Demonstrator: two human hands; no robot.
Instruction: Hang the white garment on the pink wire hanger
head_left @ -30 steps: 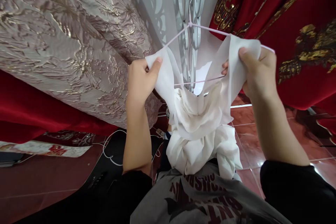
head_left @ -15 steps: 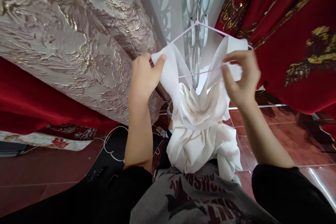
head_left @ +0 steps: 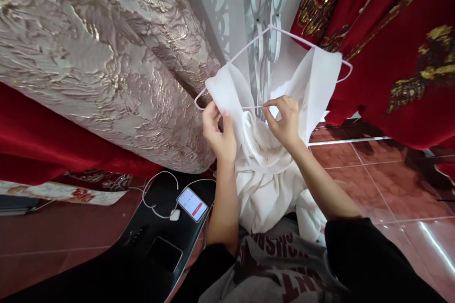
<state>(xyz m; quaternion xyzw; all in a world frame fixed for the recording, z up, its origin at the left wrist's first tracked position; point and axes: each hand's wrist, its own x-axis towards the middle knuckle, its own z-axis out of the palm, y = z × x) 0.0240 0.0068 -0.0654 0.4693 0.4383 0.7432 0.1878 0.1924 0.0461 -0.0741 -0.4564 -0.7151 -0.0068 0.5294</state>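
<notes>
A white, sheer-topped garment hangs from a pale pink clothes hanger, its folds gathered against my front. My left hand is at the garment's left shoulder edge, thumb over the cloth and fingers curled at its border. Near the middle of the hanger's thin lower bar, my right hand pinches the bar between thumb and forefinger. Both ends of the hanger stick out past the garment's shoulders. The hook overlaps pale metal scrollwork behind it.
Pale metal scrollwork rises behind the hanger. Embossed pinkish fabric hangs at left, red gold-trimmed cloth at right. A black seat-like surface holds a lit phone, a dark phone and a white cable.
My right hand has left the garment's right shoulder and moved inward to the hanger bar. My left hand has slid lower along the left edge. The lit phone has come into view.
</notes>
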